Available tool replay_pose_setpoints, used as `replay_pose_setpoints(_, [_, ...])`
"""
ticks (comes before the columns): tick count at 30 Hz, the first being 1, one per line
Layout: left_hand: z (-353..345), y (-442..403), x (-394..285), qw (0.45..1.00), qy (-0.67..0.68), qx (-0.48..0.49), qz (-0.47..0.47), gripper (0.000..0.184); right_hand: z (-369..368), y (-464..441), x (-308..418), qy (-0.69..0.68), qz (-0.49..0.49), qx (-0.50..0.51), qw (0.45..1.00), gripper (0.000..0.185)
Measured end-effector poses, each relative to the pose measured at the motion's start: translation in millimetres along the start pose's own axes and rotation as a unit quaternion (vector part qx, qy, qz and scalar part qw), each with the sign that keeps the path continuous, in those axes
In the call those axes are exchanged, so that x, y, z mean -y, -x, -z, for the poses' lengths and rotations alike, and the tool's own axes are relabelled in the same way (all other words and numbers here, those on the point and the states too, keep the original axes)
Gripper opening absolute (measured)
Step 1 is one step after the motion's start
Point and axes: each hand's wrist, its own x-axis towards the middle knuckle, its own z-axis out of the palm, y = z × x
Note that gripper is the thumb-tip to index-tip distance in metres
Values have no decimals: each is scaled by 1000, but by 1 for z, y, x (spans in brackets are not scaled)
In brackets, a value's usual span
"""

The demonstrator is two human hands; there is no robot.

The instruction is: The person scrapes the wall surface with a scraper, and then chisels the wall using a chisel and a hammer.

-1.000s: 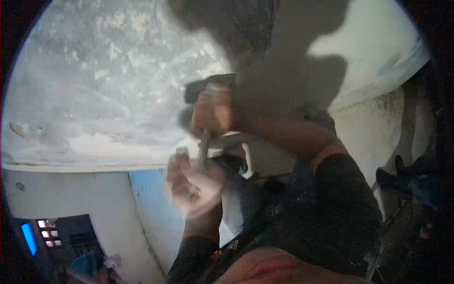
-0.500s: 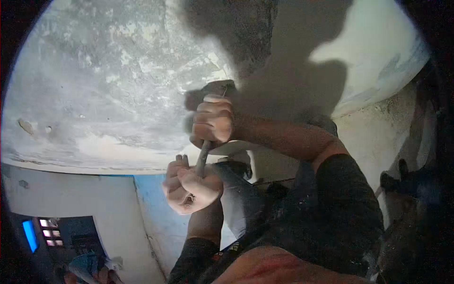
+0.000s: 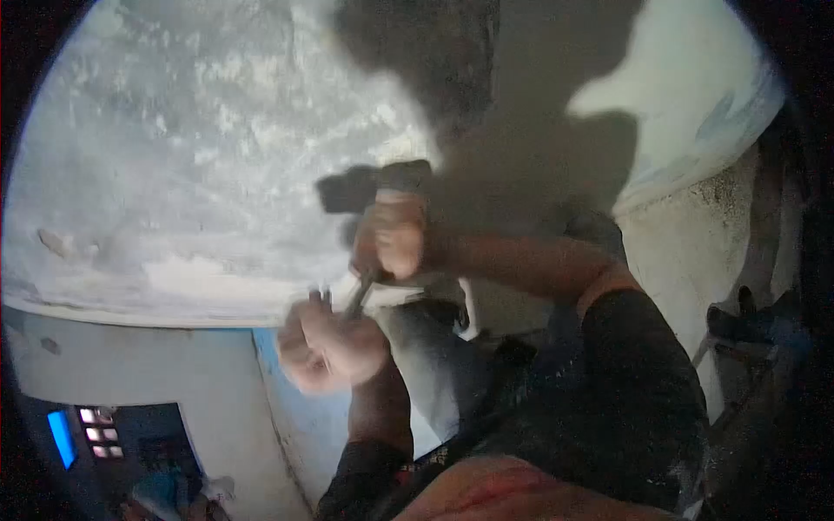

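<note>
My right hand [image 3: 398, 236] is closed round the upper part of a tool [image 3: 359, 297] with a grey, bar-like handle. Above that fist shows a dark, blocky end [image 3: 404, 176], close to a mottled grey-white plastered surface [image 3: 217, 156]; contact cannot be made out. Lower and further left, my left hand [image 3: 333, 349] is wrapped round the handle's lower end, blurred by motion. The handle slants between the two fists. Part of it is hidden by my fingers.
Large shadows fall across the plaster at the top. A white and blue wall [image 3: 300, 408] stands at the lower left, beside a dark opening with a small paned window [image 3: 102, 431]. Another person [image 3: 165, 497] is partly visible there. Dark, unclear objects [image 3: 751, 321] are at the right.
Both hands have moved since half a second ago: my right hand slightly down, my left hand to the left. The handle slants more, and its dark end is lower. Both grips persist.
</note>
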Motion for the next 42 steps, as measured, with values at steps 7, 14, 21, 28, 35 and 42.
replay_pose_setpoints(7, [-17, -2, -26, 992, 71, -94, 47, 17, 1, -28, 17, 149, 126, -48, 980, 23])
replay_pose_setpoints(14, [-16, -13, -16, 947, -140, -97, -274, 18, 21, -32, 19, 158, 126, 64, 977, 27])
replay_pose_setpoints(21, [19, 9, -26, 977, 90, 81, -177, 18, 21, -47, 30, 153, 156, 58, 974, 33])
replay_pose_setpoints(28, [2, -7, -18, 987, -75, 53, -128, 17, 18, -26, 24, 157, 109, 111, 975, 24])
replay_pose_setpoints(35, [-15, -11, -12, 988, -154, 32, 3, 33, 21, -24, 26, 114, 52, 85, 989, 16])
replay_pose_setpoints(42, [5, 0, 13, 951, -158, 101, -246, 9, 29, -32, 37, 156, 129, 116, 972, 17])
